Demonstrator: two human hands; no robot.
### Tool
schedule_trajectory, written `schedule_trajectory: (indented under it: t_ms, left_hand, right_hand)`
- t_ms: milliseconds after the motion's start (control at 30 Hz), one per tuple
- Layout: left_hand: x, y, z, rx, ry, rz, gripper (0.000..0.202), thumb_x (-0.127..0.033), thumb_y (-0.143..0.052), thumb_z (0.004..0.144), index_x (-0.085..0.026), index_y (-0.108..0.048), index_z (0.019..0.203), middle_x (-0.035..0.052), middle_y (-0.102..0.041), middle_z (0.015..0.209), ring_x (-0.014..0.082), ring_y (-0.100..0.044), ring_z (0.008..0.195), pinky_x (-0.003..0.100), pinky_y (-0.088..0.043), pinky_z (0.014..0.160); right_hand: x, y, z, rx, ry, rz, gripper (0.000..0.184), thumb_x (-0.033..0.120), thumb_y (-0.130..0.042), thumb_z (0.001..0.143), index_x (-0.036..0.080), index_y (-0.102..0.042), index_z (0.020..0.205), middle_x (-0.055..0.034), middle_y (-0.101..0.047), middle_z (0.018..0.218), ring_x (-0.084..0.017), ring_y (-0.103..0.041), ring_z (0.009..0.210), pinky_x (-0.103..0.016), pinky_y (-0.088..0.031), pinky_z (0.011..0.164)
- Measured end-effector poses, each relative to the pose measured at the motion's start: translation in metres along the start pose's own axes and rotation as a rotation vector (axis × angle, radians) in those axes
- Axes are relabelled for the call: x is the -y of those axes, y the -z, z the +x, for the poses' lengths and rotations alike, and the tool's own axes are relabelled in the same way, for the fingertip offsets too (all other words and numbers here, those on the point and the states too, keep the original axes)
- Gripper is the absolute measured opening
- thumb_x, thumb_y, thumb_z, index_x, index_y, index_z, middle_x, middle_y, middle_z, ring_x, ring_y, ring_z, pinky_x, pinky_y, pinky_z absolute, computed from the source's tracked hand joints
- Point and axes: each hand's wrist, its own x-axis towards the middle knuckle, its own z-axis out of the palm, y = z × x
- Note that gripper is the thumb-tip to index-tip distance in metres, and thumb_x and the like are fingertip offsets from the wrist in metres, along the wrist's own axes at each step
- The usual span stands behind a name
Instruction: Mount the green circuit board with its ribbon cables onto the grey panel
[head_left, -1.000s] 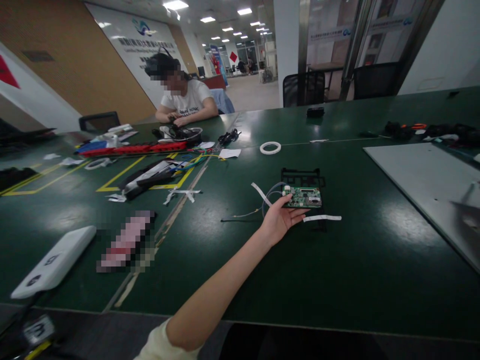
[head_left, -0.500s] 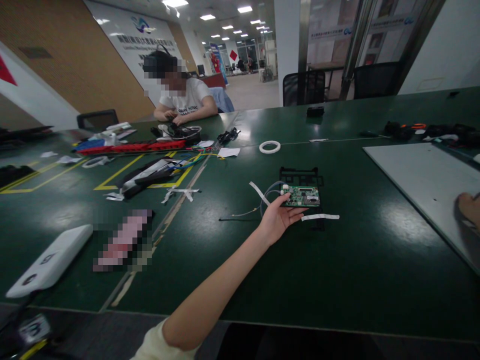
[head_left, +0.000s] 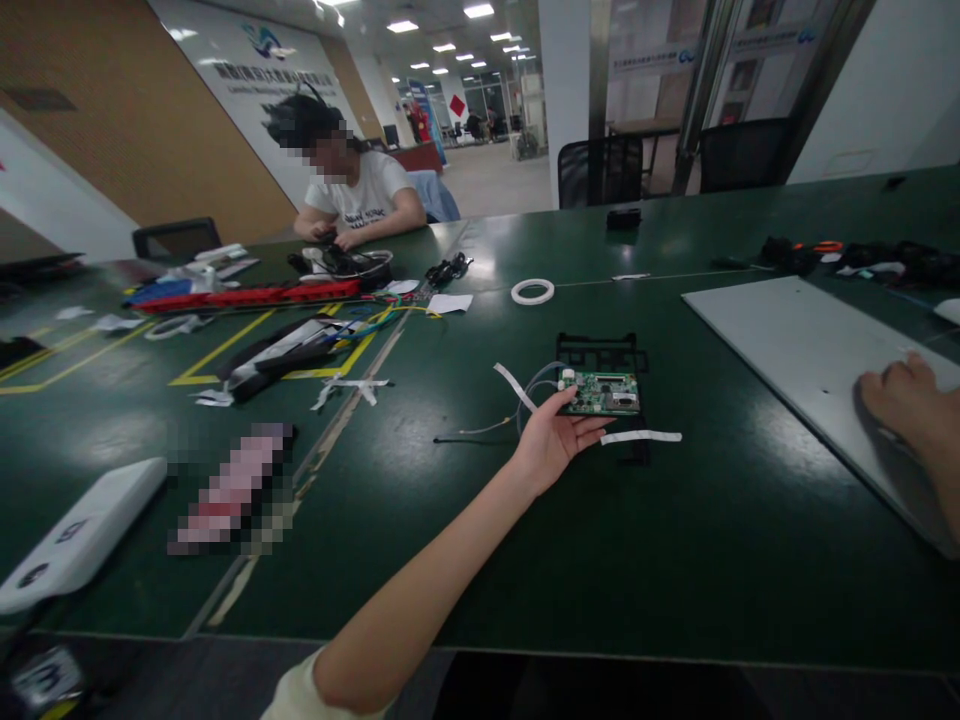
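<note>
My left hand (head_left: 559, 440) reaches far out over the green table (head_left: 675, 540), palm up. Its thumb lies on the left edge of a small green circuit board (head_left: 604, 391) and its fingers run under the board's near edge. The board lies on a black plastic frame (head_left: 604, 350). White ribbon strips (head_left: 641, 436) and thin wires (head_left: 487, 428) trail from it. My right hand (head_left: 907, 400) rests with curled fingers on a large grey panel (head_left: 795, 340) at the right; whether anything is in it is hidden.
A white tape ring (head_left: 532, 291) lies beyond the board. Another person (head_left: 352, 190) sits at the far left handling cables. A red strip (head_left: 247, 296), a black-and-white bundle (head_left: 277, 355), a white device (head_left: 75, 535) and black chairs (head_left: 600, 170) are around.
My right hand has come in from the right edge and moved further onto the grey panel. My left hand has stayed at the circuit board.
</note>
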Motion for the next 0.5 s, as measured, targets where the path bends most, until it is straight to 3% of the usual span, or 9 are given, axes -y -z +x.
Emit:
schedule_trajectory:
  t_ms: [100,200,500]
  left_hand:
    - [-0.001,0.0,0.001,-0.003,-0.009,-0.008,0.037,-0.033,-0.053,0.086,-0.011,-0.054,0.115,0.0148,-0.064,0.109,0.0222,-0.064,0.096,0.027,-0.051,0.075]
    - [-0.003,0.0,0.001,-0.023,-0.017,-0.017,0.034,-0.032,-0.053,0.086,-0.011,-0.055,0.113,0.0138,-0.065,0.105,0.0213,-0.065,0.093,0.027,-0.051,0.074]
    - [-0.009,-0.001,0.001,-0.041,-0.051,-0.014,0.036,-0.033,-0.052,0.085,-0.011,-0.055,0.114,0.015,-0.065,0.107,0.0224,-0.065,0.094,0.03,-0.051,0.08]
  right_hand:
    - [0.027,0.014,-0.011,0.057,0.022,0.067,0.072,0.061,-0.014,0.085,0.02,-0.037,0.14,-0.0035,-0.017,0.152,-0.052,-0.017,0.127,-0.07,-0.018,0.097]
    - [0.053,0.023,-0.023,0.069,0.14,0.082,0.068,0.062,-0.019,0.085,0.023,-0.042,0.134,-0.0023,-0.016,0.152,-0.052,-0.022,0.125,-0.069,-0.021,0.096]
    - [0.109,0.037,-0.06,-0.026,0.48,0.051,0.059,0.058,-0.03,0.086,0.024,-0.043,0.133,-0.0066,-0.02,0.15,-0.047,-0.035,0.117,-0.064,-0.032,0.088]
